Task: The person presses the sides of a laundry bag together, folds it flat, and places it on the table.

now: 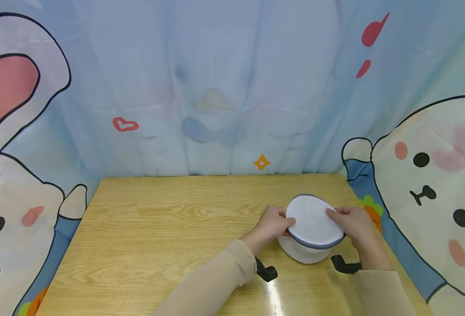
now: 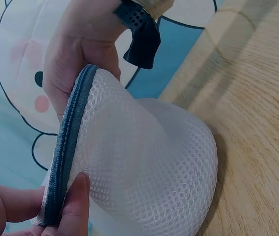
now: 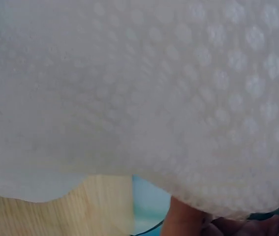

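A white mesh laundry bag [image 1: 313, 221] with a blue-grey zipper round its top stands at the right part of the wooden table. My left hand [image 1: 273, 223] pinches the zipper edge on the left, thumb on top of the mesh. On the opposite edge, my right hand [image 1: 355, 224] grips the rim with its thumb over the top. In the left wrist view the zipper band [image 2: 70, 142] runs between the fingers, and the soft mesh side [image 2: 144, 157] sags inward. Pale mesh [image 3: 129, 88] fills most of the right wrist view, hiding much of the right hand.
The wooden table [image 1: 157, 245] extends to the left of the bag. A blue curtain [image 1: 216, 87] with cartoon animals hangs behind and beside it. Black camera mounts [image 1: 266, 271] sit at both wrists, close to the bag's lower part.
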Demonstrator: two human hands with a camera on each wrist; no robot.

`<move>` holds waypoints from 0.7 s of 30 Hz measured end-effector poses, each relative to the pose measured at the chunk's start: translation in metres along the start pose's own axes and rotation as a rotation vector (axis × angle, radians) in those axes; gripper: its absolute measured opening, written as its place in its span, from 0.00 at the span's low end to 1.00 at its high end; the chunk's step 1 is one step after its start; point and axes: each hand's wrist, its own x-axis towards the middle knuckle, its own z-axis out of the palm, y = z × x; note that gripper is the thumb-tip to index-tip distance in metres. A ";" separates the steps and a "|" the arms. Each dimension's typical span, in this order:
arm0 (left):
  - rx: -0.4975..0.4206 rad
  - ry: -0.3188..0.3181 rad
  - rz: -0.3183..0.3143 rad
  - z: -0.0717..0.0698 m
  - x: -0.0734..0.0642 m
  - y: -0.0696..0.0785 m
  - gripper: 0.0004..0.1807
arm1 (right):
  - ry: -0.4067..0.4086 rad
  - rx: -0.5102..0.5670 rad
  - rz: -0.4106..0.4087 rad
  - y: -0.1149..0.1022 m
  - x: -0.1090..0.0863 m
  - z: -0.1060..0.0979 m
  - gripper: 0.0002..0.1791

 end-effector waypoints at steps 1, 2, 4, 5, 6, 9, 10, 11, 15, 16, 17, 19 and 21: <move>-0.003 0.001 0.001 0.000 0.000 0.000 0.08 | 0.000 0.012 -0.002 0.000 0.001 0.000 0.41; -0.001 0.001 0.005 0.000 0.001 -0.001 0.07 | -0.001 0.025 -0.002 0.001 0.001 0.001 0.40; -0.002 0.000 0.007 0.000 0.002 -0.002 0.07 | -0.001 0.050 -0.003 0.002 0.003 0.002 0.39; -0.002 0.002 0.007 0.000 0.002 -0.003 0.07 | -0.003 0.060 -0.002 0.003 0.004 0.003 0.39; 0.003 0.003 0.009 0.000 0.002 -0.003 0.08 | -0.004 0.070 0.000 0.003 0.004 0.003 0.39; 0.017 0.007 0.014 0.000 0.003 -0.005 0.10 | -0.014 0.097 0.008 0.005 0.005 0.005 0.37; 0.021 0.011 0.014 0.001 0.004 -0.005 0.11 | -0.017 0.101 0.009 0.005 0.005 0.006 0.36; 0.022 0.014 0.012 0.001 0.004 -0.006 0.11 | -0.019 0.102 0.009 0.006 0.005 0.007 0.34; 0.025 0.015 0.017 0.000 0.003 -0.006 0.12 | -0.015 0.094 0.023 0.006 0.008 0.011 0.28; 0.023 0.014 0.017 0.000 0.003 -0.005 0.11 | -0.012 0.089 0.030 0.005 0.008 0.011 0.27; 0.019 0.013 0.019 0.000 0.002 -0.005 0.11 | -0.008 0.084 0.035 0.005 0.009 0.012 0.27; 0.013 0.009 0.018 0.000 0.002 -0.004 0.09 | 0.000 0.082 0.044 0.004 0.009 0.012 0.28; 0.010 0.008 0.015 0.000 0.001 -0.004 0.08 | 0.007 0.083 0.046 0.002 0.008 0.012 0.32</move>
